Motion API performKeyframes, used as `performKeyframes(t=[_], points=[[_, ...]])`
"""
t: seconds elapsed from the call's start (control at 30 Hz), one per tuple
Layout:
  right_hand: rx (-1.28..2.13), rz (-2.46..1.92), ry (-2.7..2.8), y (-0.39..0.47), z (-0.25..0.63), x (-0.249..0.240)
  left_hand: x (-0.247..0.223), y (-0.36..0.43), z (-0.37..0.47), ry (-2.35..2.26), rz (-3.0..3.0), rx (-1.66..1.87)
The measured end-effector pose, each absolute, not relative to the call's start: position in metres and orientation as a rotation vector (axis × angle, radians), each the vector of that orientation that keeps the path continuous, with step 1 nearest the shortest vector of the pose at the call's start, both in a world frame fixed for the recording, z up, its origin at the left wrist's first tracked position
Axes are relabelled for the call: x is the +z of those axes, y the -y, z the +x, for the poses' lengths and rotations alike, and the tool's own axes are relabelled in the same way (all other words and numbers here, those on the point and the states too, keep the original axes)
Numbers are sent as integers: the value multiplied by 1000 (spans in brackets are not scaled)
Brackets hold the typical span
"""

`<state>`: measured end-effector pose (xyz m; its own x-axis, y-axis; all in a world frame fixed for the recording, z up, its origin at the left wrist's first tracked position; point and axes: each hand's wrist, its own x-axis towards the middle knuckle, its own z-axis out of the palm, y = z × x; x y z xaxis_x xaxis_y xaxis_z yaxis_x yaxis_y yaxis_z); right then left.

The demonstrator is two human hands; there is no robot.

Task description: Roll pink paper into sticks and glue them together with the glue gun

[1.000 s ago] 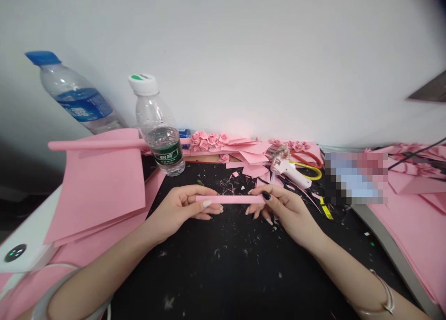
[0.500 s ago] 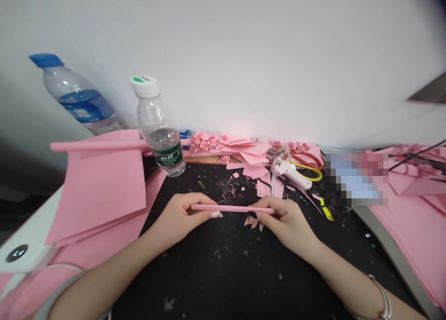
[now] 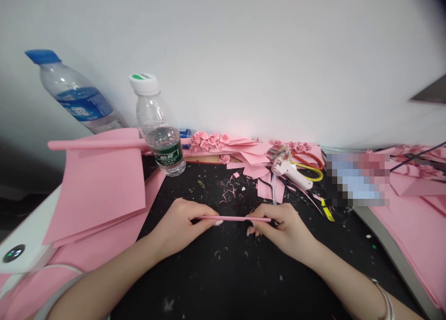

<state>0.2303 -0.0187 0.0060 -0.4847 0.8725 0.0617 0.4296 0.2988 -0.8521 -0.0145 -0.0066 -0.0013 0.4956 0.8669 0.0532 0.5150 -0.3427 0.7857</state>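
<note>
A thin pink paper roll lies level between my two hands, above the black tabletop. My left hand pinches its left end between thumb and fingers. At the right end, my right hand grips it the same way, the thumb in front and the other fingertips curled below. Beyond the roll are small pink paper scraps on the black surface. The pink glue gun rests past my right hand.
Pink sheets with a thicker roll lie at left, near two bottles, one blue-capped, one white-capped. Paper roses line the wall. Scissors and a pixelated object are at right.
Both hands have moved slightly nearer to me with the pink roll, which now looks thinner. Its left end is more covered by my left hand.
</note>
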Motion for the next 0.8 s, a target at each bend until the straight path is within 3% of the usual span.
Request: performKeyframes(t=[0.17, 0.33, 0.8], points=[[656, -1090, 2218, 21, 225, 2, -7, 9, -13, -1029, 2160, 584], [428, -1030, 2262, 24, 220, 4, -8, 12, -10, -895, 2297, 560], [581, -1021, 2276, 29, 219, 10, -4, 13, -8, -815, 2441, 380]])
